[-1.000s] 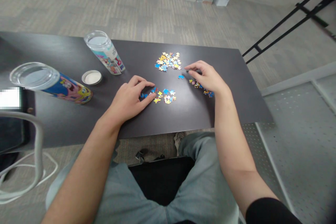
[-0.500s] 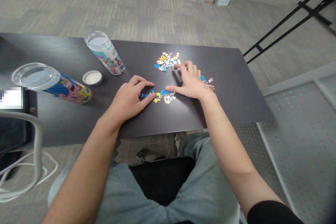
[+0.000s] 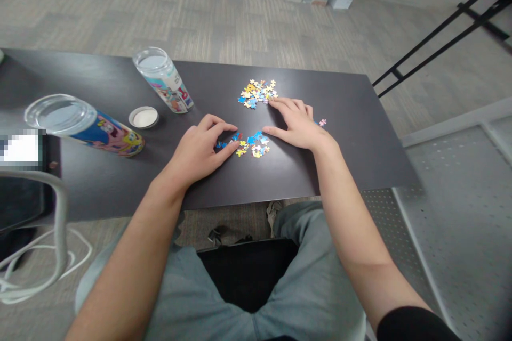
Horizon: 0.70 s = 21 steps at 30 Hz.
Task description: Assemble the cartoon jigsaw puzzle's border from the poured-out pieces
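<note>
My left hand (image 3: 202,145) rests on the dark table, thumb and index finger apart at the left end of the near group of jigsaw pieces (image 3: 261,148). Some blue pieces lie partly hidden between those fingers. My right hand (image 3: 296,123) is spread, with its fingertips by the lower right edge of the far heap of jigsaw pieces (image 3: 256,94). Its thumb points left, just right of the blue pieces in the near group. A pink jigsaw piece (image 3: 322,122) shows beyond the right hand, which covers others there.
Two clear-topped cylinders with cartoon prints, one larger (image 3: 100,130) and one smaller (image 3: 170,85), stand at left. Between them lies a round white lid (image 3: 144,117). A dark device (image 3: 22,200) and a white cable (image 3: 60,224) are at far left. The table (image 3: 352,144) ends at right.
My right hand has shifted right and flattened, its thumb drawing away from the blue pieces and its palm covering more of the right-hand pieces. My left hand stays nearly still.
</note>
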Available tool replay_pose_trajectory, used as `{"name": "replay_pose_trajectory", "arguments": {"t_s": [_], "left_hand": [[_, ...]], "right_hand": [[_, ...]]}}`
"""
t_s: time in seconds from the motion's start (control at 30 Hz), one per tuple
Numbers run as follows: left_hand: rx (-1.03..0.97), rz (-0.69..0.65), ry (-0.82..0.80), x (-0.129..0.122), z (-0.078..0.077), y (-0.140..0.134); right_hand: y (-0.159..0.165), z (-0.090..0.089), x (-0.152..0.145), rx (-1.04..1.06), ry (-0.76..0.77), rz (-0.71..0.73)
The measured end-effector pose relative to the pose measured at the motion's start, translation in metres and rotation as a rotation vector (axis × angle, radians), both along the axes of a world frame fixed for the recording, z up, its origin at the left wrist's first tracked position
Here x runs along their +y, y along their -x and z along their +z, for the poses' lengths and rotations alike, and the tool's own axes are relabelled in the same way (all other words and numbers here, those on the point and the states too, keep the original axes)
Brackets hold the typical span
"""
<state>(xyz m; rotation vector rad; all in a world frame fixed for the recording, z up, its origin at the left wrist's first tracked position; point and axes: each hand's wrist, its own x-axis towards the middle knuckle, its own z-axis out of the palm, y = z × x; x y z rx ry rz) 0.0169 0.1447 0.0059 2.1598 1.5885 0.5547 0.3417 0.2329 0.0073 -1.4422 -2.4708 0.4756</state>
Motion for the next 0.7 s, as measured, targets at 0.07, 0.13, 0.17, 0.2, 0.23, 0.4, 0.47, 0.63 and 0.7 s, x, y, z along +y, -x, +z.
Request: {"name": "replay_pose_trajectory", "arguments": {"t_s": [0.07, 0.13, 0.17, 0.2, 0.23, 0.4, 0.47, 0.63, 0.7], "left_hand": [[-0.002, -0.002, 0.000, 0.0000, -0.0002, 0.0000], [-0.003, -0.004, 0.002, -0.0001, -0.0003, -0.0003], [-0.002, -0.004, 0.002, -0.0001, -0.0004, -0.0006], [0.000, -0.004, 0.001, -0.0002, -0.0005, -0.0009], [0.002, -0.004, -0.001, -0.0004, -0.0006, -0.0014], [0.015, 0.002, -0.006, -0.0011, -0.0008, -0.0027], [0.021, 0.000, -0.009, -0.0012, -0.0004, -0.0027], [0.052, -0.008, -0.014, -0.0017, 0.0001, -0.0037], [0.095, -0.030, -0.032, -0.0023, -0.0013, -0.0041]], "right_hand": [[-0.0008, 0.0020, -0.0015, 0.026, -0.013, 0.014], [-0.0020, 0.0048, -0.0035, 0.060, -0.021, 0.064], [-0.0025, 0.0063, -0.0045, 0.071, -0.021, 0.100], [-0.0027, 0.0076, -0.0054, 0.076, -0.017, 0.137], [-0.0027, 0.0087, -0.0060, 0.078, -0.013, 0.168], [-0.0002, 0.0090, -0.0060, 0.072, -0.019, 0.132], [0.0009, 0.0072, -0.0058, 0.067, -0.018, 0.106], [0.0010, 0.0029, -0.0047, 0.061, -0.026, 0.043], [-0.0015, 0.0012, -0.0021, 0.059, -0.048, -0.005]]}}
